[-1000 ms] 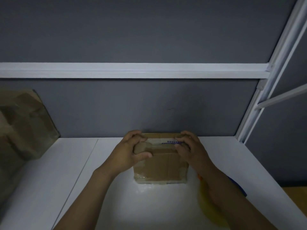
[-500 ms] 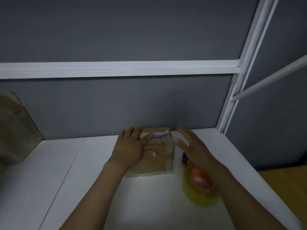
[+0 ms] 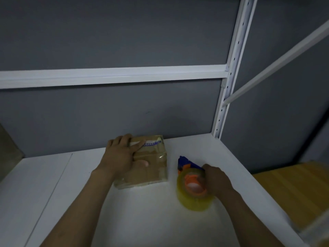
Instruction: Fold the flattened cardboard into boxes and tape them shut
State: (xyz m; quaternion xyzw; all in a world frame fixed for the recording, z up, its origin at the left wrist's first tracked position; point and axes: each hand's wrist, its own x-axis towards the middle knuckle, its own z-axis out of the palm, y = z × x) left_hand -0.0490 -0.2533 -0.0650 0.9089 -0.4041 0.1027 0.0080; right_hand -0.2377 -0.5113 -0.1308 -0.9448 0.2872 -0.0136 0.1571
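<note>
The left hand (image 3: 122,157) lay flat on the cardboard box (image 3: 153,170), fingers straight and spread over its top. The thumb reached across the glossy taped seam, and the hand pressed the box down onto the white shelf (image 3: 142,220). The box sat under that palm and ran out past the thumb. On the thumb side of the left hand, just clear of the box, the right hand (image 3: 218,180) was curled round the tape dispenser (image 3: 193,189), grasping it from its outer side. The yellowish roll faced up and the blue body stuck out beyond the knuckles.

The likeliest slip, as I judged it, was the box skidding on the smooth shelf. That would happen if the left palm eased off while tape was being dragged across. The flaps might also lift if that pressure went. How firm the right hand's hold was I could not tell, so the dispenser might twist as it came up.

A second earlier both hands had been clasped on the box's top edge. Half a second earlier the right hand had been open and hovering over the roll. Since then it had dropped and closed on the dispenser, while the left had stayed pressing on the box
</note>
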